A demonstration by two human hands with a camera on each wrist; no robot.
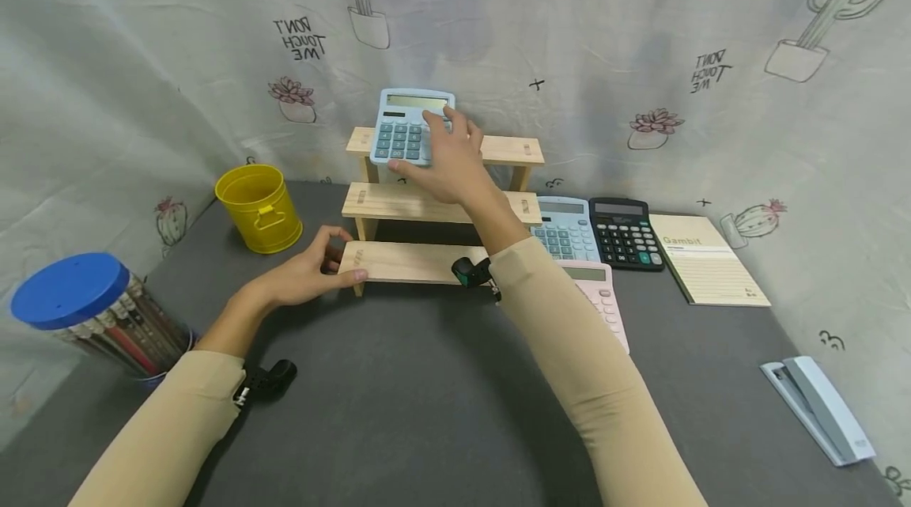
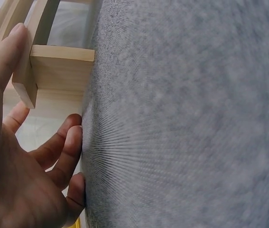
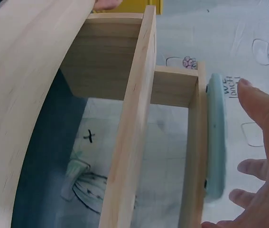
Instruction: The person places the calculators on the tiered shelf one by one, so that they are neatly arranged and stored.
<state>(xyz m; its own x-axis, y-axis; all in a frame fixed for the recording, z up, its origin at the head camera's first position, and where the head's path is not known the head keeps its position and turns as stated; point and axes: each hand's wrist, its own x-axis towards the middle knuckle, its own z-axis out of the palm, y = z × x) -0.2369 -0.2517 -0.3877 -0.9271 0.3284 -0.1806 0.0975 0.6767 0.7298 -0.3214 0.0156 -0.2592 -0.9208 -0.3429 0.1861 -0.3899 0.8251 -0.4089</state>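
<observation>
A three-step wooden shelf (image 1: 420,259) stands on the grey table. My left hand (image 1: 302,274) grips the left end of its lowest step, the thumb on one face and the index finger at the opposite edge. On the top step lies a light blue calculator (image 1: 402,131). Over its right side hovers my right hand (image 1: 455,159), fingers spread. In the right wrist view a gap shows between those fingers and the calculator (image 3: 216,137). The left wrist view shows the other left fingers (image 2: 68,147) loosely bent beside the step's end.
A yellow bucket (image 1: 259,210) and a blue-lidded tub of pencils (image 1: 107,317) stand at left. Right of the shelf lie a second blue calculator (image 1: 569,226), a black calculator (image 1: 626,234), a pink calculator (image 1: 601,297), a notebook (image 1: 712,262) and a stapler (image 1: 818,408).
</observation>
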